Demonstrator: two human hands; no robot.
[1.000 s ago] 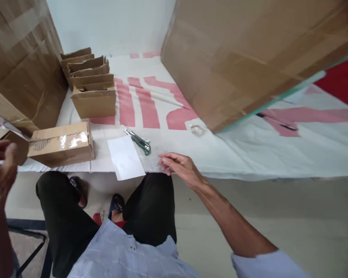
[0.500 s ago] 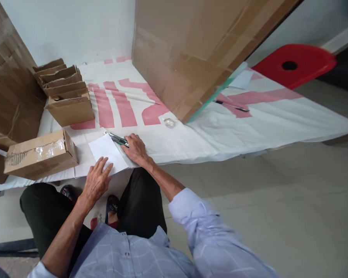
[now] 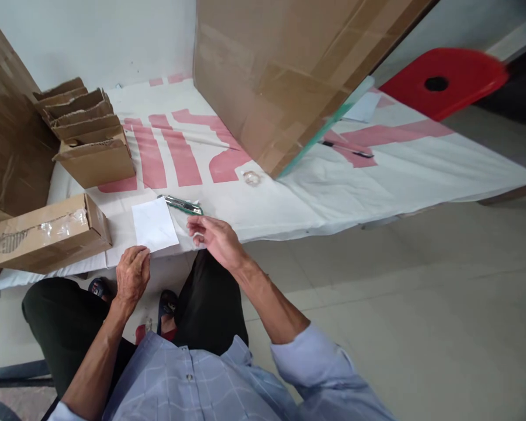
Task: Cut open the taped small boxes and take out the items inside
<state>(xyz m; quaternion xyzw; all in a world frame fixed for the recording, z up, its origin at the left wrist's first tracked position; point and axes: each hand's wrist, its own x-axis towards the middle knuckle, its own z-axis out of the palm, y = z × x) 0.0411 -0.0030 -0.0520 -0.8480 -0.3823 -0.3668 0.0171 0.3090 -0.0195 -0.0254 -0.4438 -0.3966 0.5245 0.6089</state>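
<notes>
My left hand (image 3: 132, 273) is closed at the near left corner of a white sheet of paper (image 3: 155, 223), with thumb and fingers pinched on it. The paper lies flat near the table's front edge. Just right of the sheet, my right hand (image 3: 219, 241) hovers palm inward, fingers loosely bent and apart, with nothing in them. Beyond its fingertips a utility knife (image 3: 183, 204) with a green edge lies on the cloth, touching or very close to the paper's far corner.
A taped carton (image 3: 52, 234) sits at left, with several open small boxes (image 3: 99, 166) behind it. A large carton (image 3: 263, 88) stands at the back. A pen (image 3: 348, 149) and a small clear ring-shaped item (image 3: 251, 178) lie on the cloth. Beyond is a red stool (image 3: 460, 76).
My right hand has let go of the utility knife and drawn back toward me. My left hand has moved from lying over the paper to pinching its near corner.
</notes>
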